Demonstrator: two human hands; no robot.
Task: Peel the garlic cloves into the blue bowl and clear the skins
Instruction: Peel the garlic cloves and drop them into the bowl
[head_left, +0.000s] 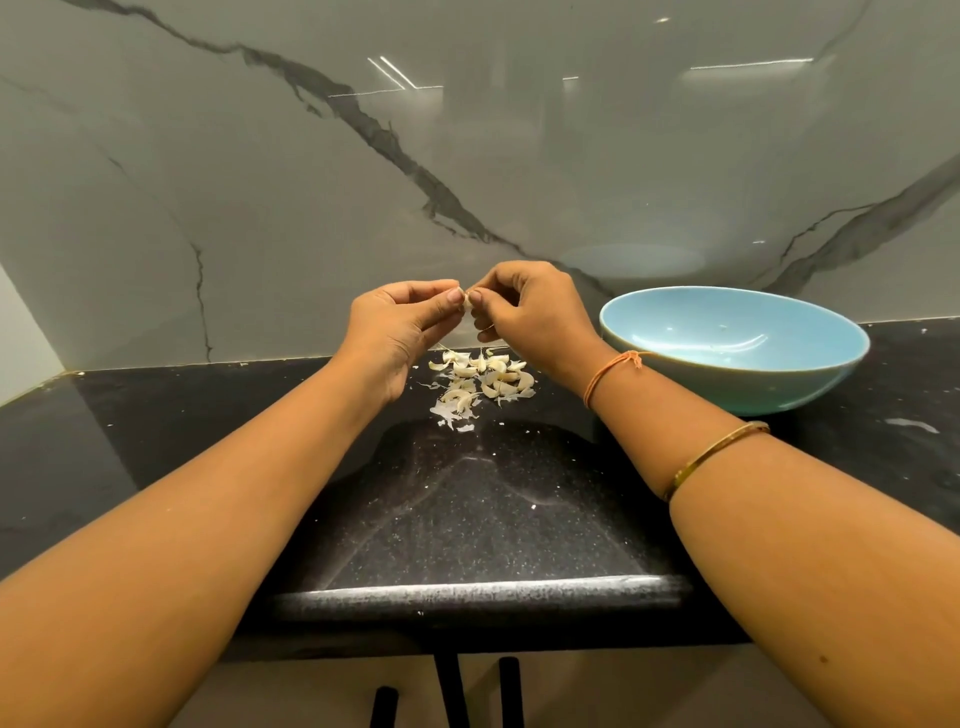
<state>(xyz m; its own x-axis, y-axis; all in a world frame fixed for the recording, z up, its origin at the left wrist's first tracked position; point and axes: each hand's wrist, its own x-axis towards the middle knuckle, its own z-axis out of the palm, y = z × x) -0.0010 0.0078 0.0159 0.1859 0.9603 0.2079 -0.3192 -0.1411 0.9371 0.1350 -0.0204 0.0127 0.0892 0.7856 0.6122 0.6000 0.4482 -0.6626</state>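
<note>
Head view: left hand (400, 325) and right hand (530, 312) pinch one garlic clove (468, 303), apparently peeling skin above the pile (480, 382); blue bowl (727, 374) waits beside.

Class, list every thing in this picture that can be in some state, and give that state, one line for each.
Left hand: raised above the counter, fingers pinching the garlic clove.
Right hand: raised, pinching the same clove from the other side.
Garlic clove: held between both hands; how far peeled, cannot tell.
Garlic pile: loose on the counter, cloves and skins mixed.
Blue bowl: upright, no cloves inside, only specks.
Counter: flecked with skin bits.
</note>
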